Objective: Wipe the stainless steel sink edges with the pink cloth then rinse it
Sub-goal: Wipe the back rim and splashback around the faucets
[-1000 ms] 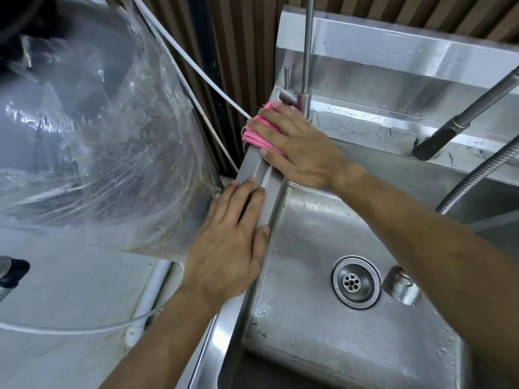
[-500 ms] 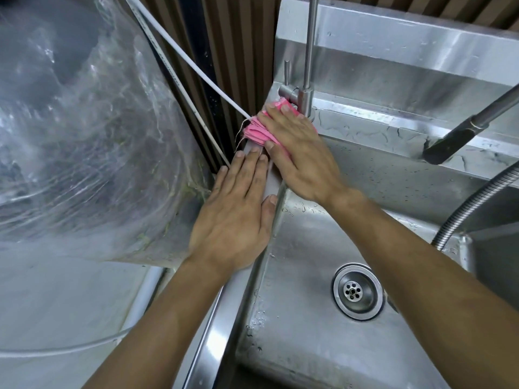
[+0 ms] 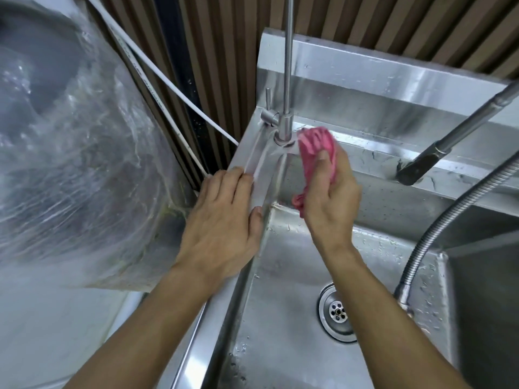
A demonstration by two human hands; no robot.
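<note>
The right hand (image 3: 330,192) grips the pink cloth (image 3: 317,148) bunched in its fist, thumb pressed across the front of it; the top of the cloth sticks up above the thumb and a tail hangs out below the palm. The cloth sits just right of the base of the thin tap (image 3: 285,127), touching or nearly touching it, at the back left corner of the sink (image 3: 280,318); whether it presses on the steel there is hard to tell through the blur.

The left hand (image 3: 224,220) holds nothing; it lies flat, fingers together and spread forward, palm down on the left sink edge (image 3: 261,169) in front of the tap, the thumb resting along the inner lip of that edge.

Inside the sink, well in front of the tap, is the round drain (image 3: 337,313); water drops dot the basin floor and walls. To the right of the tap, a dark sprayer head (image 3: 415,169) hangs over the rear ledge, and a ribbed metal hose (image 3: 438,223) curves down beside it. Left of the tap, two white cords (image 3: 168,80) run diagonally across the slatted wall (image 3: 224,51); further left stands a large grey bin lined with a clear plastic bag (image 3: 78,164), close against the sink's outer side.
</note>
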